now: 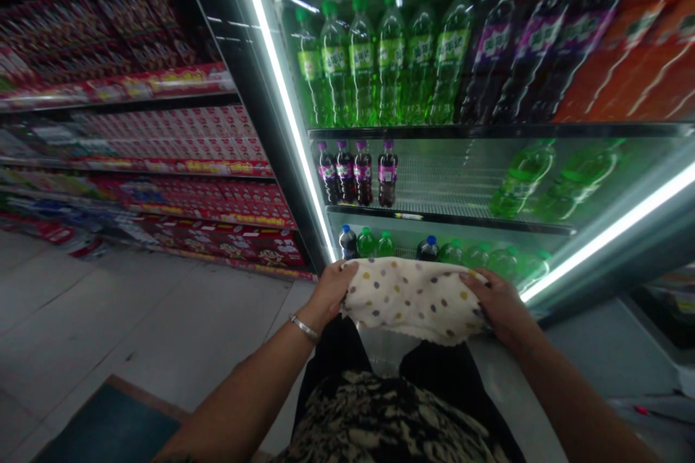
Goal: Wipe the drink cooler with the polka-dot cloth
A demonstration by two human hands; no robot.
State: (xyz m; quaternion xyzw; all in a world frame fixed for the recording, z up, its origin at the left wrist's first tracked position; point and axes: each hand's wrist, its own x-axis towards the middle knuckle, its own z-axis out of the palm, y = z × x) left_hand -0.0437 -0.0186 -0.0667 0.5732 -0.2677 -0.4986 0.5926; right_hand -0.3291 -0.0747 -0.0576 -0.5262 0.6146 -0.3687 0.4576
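The person holds a cream cloth with coloured dots (pixel 413 298) stretched between both hands, low in front of an open drinks cooler. The left hand (pixel 327 294) grips the cloth's left edge: its fingers are curled and pressed together over the fabric, thumb side up, and a silver bracelet (pixel 304 328) sits on that wrist. The right hand (pixel 499 306) clamps the right edge the same way, fingers closed over the top of the cloth; whether the thumb is tucked under it is hard to tell, since the fabric hides it. The cloth sags slightly between the two sets of fingers and hangs just above the person's dark patterned clothing.

Just beyond the fingertips stands the cooler's bottom shelf, with green and blue-capped bottles (pixel 367 241). Above that, farther from the fingers, four small purple-labelled bottles (pixel 358 173) stand at the left end of a wire shelf, and tall green bottles (pixel 380 61) fill the shelf over them. A bright light strip (pixel 282 94) runs down the cooler frame. Well to the left of the left hand, shelves of red boxes (pixel 179 159) line a grey tiled floor.
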